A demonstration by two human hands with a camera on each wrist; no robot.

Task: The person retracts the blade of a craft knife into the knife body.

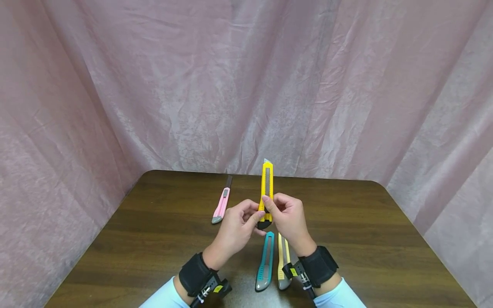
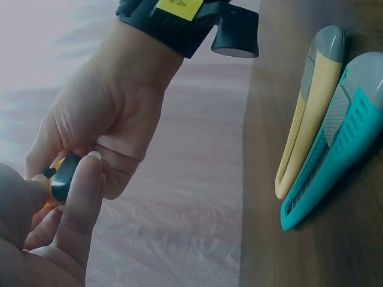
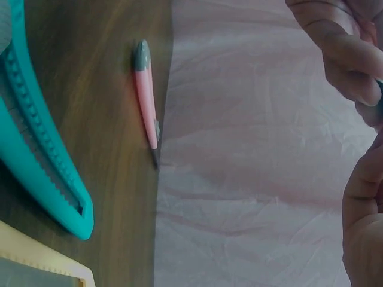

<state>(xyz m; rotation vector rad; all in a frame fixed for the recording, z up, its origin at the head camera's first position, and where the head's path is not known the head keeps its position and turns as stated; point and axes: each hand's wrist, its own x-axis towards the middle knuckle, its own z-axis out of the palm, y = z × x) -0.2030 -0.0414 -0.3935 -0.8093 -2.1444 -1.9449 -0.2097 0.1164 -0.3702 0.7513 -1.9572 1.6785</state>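
A yellow utility knife [image 1: 267, 179] with a black end stands upright between both hands above the table, a bit of blade showing at its top. My left hand [image 1: 236, 224] pinches its lower end between thumb and fingers. From the other side my right hand [image 1: 289, 218] grips the body, thumb on its front. In the left wrist view the black end cap [image 2: 64, 178] shows between the fingers. Below the hands lie a teal utility knife [image 1: 265, 263] and a pale yellow one [image 1: 283, 261], side by side, the latter partly covered by the right wrist.
A pink utility knife [image 1: 221, 204] with its dark blade out lies farther back, left of the hands. The brown wooden table [image 1: 154, 239] ends at a pink curtain [image 1: 192, 85] behind. Both wrists wear black straps with small cameras.
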